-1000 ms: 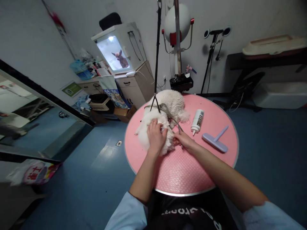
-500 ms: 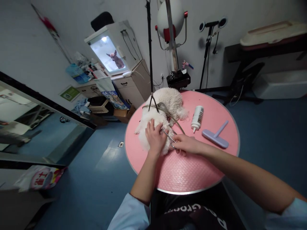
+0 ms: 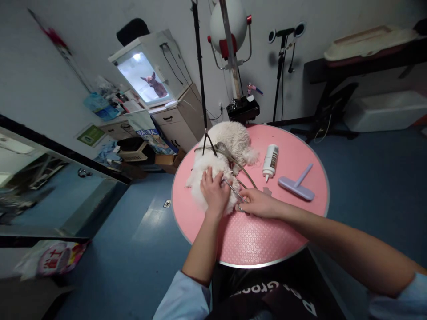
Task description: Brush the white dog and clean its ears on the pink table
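A fluffy white dog (image 3: 230, 135) lies on the round pink table (image 3: 260, 249), its head toward me. My left hand (image 3: 214, 191) rests on the fur of its head, fingers spread and thumb near the ear. In my right hand (image 3: 258, 203) are slim metal ring-handled forceps (image 3: 236, 191), fingers closed about the rings. Their tip reaches the fur beside my left thumb; the exact spot it touches is hidden. A greenish strap (image 3: 248, 173) runs across the dog, and a black tether (image 3: 200, 66) comes down to it from above.
Right of the dog are a white nozzle bottle (image 3: 270, 161) and a purple slicker brush (image 3: 296, 189). Behind the table stands a dryer (image 3: 230, 26) on a pole. At the back left, a lit cabinet (image 3: 142, 73) holds another dog. A glass partition (image 3: 50, 186) is at left.
My view has turned slightly, so the room shifts left. Both hands stay at the dog's head; the fingers of my right hand have shifted a little on the forceps' rings.
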`<action>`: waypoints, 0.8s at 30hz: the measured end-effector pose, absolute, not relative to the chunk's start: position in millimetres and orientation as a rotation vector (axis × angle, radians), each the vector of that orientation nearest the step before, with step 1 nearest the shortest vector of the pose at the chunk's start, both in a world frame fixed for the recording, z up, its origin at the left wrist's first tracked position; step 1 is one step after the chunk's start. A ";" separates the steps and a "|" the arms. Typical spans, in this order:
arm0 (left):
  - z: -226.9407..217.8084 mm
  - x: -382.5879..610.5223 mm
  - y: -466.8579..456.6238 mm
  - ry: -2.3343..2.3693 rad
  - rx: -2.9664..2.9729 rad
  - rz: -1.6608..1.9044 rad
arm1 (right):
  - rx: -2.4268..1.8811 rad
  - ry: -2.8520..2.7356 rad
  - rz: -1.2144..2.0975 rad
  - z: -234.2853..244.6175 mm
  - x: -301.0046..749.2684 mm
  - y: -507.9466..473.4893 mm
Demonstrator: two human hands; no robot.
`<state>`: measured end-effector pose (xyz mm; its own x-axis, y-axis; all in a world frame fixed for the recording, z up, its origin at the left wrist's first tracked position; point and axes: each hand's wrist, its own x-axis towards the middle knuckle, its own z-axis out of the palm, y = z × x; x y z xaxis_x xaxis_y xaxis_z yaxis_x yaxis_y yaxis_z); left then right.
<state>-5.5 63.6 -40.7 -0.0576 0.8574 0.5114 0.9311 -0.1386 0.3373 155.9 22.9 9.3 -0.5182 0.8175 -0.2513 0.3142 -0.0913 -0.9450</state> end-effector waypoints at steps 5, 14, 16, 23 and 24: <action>-41.3 -3.2 62.0 -1.955 -2.065 -0.942 | -1.320 -1.761 1.729 13.8 151.7 36.8; -42.7 -8.2 62.9 -1.919 -2.089 -0.951 | -1.162 -1.903 1.473 -1.7 144.2 27.8; -43.1 -9.6 63.0 -1.918 -2.099 -0.963 | -1.106 -1.926 1.475 -3.8 146.5 21.3; -49.3 -8.3 62.1 -1.891 -2.094 -0.974 | -1.244 -1.757 1.640 0.1 155.1 29.2; -50.3 -8.0 62.0 -1.888 -2.090 -0.971 | -1.278 -1.730 1.725 1.4 155.6 31.4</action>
<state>-8.0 62.0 -50.3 -0.0090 0.8308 0.5565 0.9359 -0.1889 0.2973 155.6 31.4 1.4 -0.5131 0.7952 -0.3232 0.3256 -0.1681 -0.9304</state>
